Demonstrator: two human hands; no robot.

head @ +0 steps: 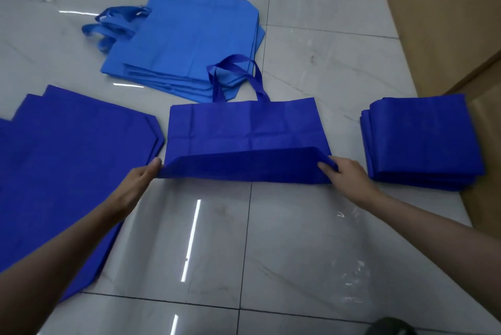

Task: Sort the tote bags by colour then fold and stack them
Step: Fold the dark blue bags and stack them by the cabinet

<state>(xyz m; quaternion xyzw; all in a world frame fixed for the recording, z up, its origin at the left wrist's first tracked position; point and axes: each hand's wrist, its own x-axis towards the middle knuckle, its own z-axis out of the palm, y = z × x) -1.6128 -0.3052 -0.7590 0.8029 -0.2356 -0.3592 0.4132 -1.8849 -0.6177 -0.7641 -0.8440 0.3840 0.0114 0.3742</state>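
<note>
**Dark blue tote bag held at both corners on tiled floor**

Surface: glossy pale floor tiles (298,239) with dark joints; brown cardboard (447,23) lies beyond the right hand. Left of the left hand: flat pile of dark blue bags (67,172). The left hand (141,180) pinches the near left corner of the tote bag (244,128), which lies between the hands with its near edge lifted and its handles pointing away. Beyond it: light blue pile (189,44). The right hand (344,172), well apart, pinches the near right corner. To its right: folded dark blue stack (423,139).
</note>
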